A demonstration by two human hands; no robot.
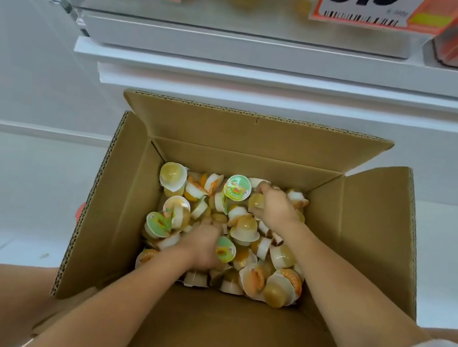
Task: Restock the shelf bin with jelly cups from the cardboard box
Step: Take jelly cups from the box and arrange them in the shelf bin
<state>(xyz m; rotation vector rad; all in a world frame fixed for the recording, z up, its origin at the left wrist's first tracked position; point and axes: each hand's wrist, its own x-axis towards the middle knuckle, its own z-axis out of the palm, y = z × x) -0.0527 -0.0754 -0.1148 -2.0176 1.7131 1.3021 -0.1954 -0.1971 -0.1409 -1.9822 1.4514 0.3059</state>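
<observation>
Cardboard box (368, 243) holds the loose jelly cups (283, 256), where the left hand (202, 248) digs in with curled fingers and the right hand (272, 207) clutches one cup; best gather firm handfuls without crushing lids.

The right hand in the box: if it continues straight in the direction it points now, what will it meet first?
The right hand points away from the person, toward the far wall of the cardboard box. It would probably first push into the jelly cups piled just beyond its fingers, then meet that wall; depth is hard to judge.
</observation>
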